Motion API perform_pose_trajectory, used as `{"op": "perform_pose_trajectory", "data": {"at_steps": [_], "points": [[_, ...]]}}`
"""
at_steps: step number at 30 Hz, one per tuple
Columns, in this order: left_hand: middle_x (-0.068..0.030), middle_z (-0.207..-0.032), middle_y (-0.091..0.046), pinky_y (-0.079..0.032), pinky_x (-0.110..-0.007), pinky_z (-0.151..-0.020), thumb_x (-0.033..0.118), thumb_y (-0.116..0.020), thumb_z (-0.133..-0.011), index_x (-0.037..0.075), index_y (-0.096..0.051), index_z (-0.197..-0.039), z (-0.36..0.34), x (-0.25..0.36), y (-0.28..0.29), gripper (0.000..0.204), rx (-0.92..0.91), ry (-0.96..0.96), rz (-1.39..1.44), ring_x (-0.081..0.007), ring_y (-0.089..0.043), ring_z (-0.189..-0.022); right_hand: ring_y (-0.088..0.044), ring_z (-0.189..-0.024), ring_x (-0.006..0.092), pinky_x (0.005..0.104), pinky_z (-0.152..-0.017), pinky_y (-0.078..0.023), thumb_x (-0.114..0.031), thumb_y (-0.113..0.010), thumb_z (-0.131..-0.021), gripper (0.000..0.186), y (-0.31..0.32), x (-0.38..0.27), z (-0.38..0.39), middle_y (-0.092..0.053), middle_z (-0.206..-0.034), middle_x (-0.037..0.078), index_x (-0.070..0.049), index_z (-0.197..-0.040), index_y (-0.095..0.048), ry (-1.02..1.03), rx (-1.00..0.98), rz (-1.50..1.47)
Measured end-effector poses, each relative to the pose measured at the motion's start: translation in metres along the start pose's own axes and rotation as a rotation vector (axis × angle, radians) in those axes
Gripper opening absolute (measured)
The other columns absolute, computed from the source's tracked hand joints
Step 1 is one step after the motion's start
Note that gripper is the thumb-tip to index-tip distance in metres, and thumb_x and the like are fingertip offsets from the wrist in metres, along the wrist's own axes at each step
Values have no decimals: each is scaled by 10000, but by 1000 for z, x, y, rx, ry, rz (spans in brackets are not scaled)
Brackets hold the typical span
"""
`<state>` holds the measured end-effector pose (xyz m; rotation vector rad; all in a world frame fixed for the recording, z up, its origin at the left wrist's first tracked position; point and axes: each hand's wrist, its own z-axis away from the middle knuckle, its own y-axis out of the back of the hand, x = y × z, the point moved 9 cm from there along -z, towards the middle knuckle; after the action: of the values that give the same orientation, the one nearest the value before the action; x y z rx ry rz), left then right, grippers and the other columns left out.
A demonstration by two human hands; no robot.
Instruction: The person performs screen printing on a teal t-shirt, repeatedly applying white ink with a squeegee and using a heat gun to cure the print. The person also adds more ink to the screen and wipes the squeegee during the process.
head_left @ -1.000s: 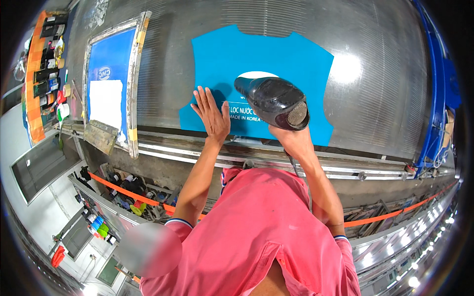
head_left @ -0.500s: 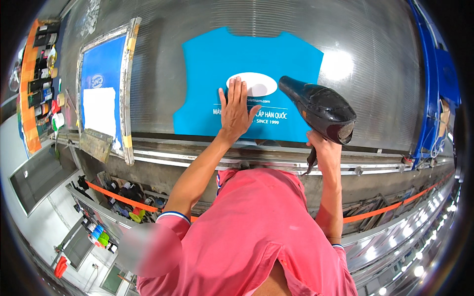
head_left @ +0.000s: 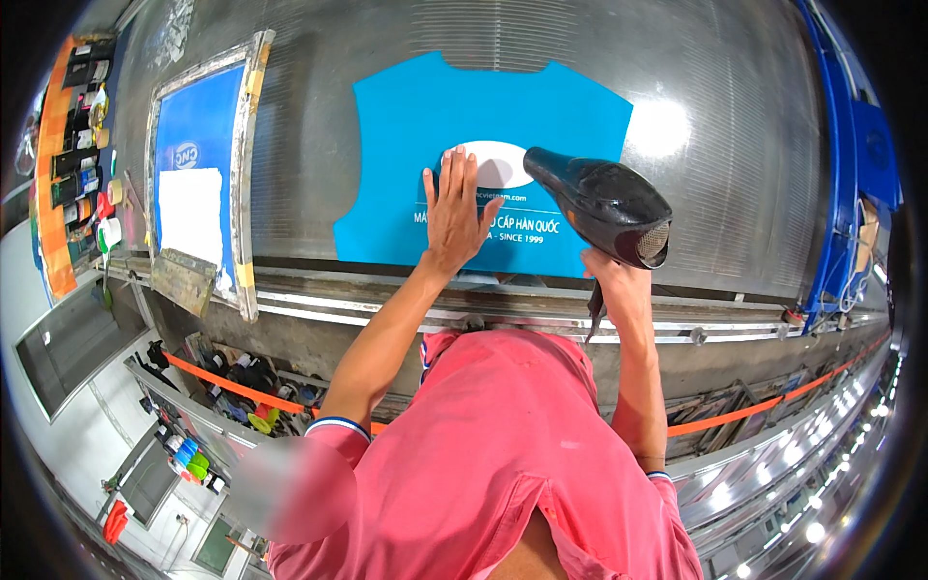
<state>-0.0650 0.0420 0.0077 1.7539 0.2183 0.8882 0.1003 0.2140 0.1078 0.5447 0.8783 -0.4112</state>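
A turquoise cut fabric panel (head_left: 396,126) lies flat on the grey work surface, printed with a white oval (head_left: 507,164) and white lettering. My left hand (head_left: 454,215) rests on the panel, palm down with fingers stretched out, its fingertips at the oval's left part and partly covering the lettering. My right hand (head_left: 623,290) grips the handle of a black hair dryer (head_left: 604,203) over the panel's right side. The dryer's nozzle points up-left toward the oval, just beside its right end.
A blue screen-printing frame (head_left: 249,174) lies to the left, a grimy squeegee (head_left: 184,282) at its near end. Ink bottles (head_left: 77,184) line an orange shelf at the far left. A blue metal structure (head_left: 841,242) with cables stands at the right. Metal rails (head_left: 367,311) run along the near edge.
My left hand has moved right and up onto the print. The dryer moved right off the print's middle, then shifted slightly back left over the last half second.
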Motion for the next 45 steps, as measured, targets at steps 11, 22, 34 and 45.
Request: {"op": "perform_pose_trajectory", "data": {"at_steps": [11,22,34,45], "points": [[-277,-1652,-245,-59,-656,-1218,508,-452,-1060,-93,-331,-1542,-1,-14,1,780,-60,59,-92,-430,-159,-1562,-581,-698,121,305,-633,-469,-45,-691,-804,107,21,5,13,-633,-786,27,-4,-896,-658,33,97,-60],[-283,-1674,-156,-72,-652,-1224,418,-568,-1033,-51,-222,-1586,2,-13,15,804,57,32,55,-465,-112,-1564,-593,-710,141,327,-641,-476,-93,-704,-809,179,-14,3,-1,-659,-850,44,-3,-960,-667,16,-2,-37],[-230,-1688,-176,-78,-681,-1208,507,-528,-1027,-43,-254,-1586,7,-20,3,831,-53,52,-79,-413,-124,-1573,-545,-712,140,341,-678,-472,-87,-690,-807,121,-24,-9,-8,-618,-776,21,-6,-883,-642,47,-20,-39],[-292,-1630,-287,-126,-651,-1210,530,-487,-1041,-116,-346,-1526,15,-19,12,820,-63,35,-138,-442,-204,-1548,-577,-706,128,315,-644,-463,-76,-684,-818,127,5,14,29,-623,-784,15,-6,-922,-664,25,23,-37]]}}
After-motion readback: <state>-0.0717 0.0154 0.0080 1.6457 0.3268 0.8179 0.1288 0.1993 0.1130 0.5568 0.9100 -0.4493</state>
